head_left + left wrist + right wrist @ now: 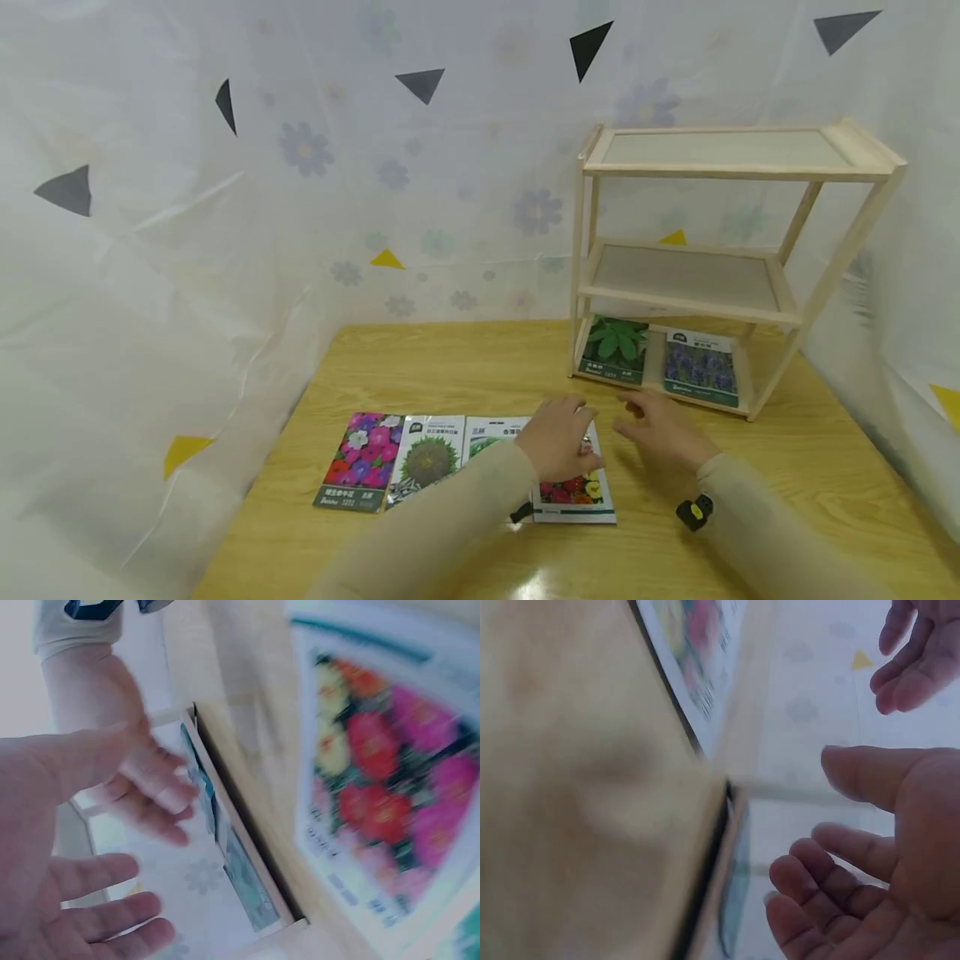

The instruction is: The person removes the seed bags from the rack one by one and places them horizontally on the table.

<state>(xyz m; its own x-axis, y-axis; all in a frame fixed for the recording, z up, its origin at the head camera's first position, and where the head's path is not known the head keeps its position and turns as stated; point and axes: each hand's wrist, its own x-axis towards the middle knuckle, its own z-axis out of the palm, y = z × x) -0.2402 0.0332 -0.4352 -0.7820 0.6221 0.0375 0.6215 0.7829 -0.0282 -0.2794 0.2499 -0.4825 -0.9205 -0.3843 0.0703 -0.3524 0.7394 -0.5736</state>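
My left hand hovers over a seed packet with red, pink and yellow flowers, its fingers loosely bent and holding nothing. To its right, my right hand is above the table just in front of the wooden rack, also with nothing in it. The left wrist view shows the flower packet beside the left hand, apart from it. Further left lie a packet of pink and purple flowers, a sunflower packet and a green-pictured packet, partly hidden by the left arm.
A three-level wooden rack stands at the back right of the table. Its bottom level carries a green-leaf packet and a purple-flower packet. White patterned sheeting hangs behind and at both sides.
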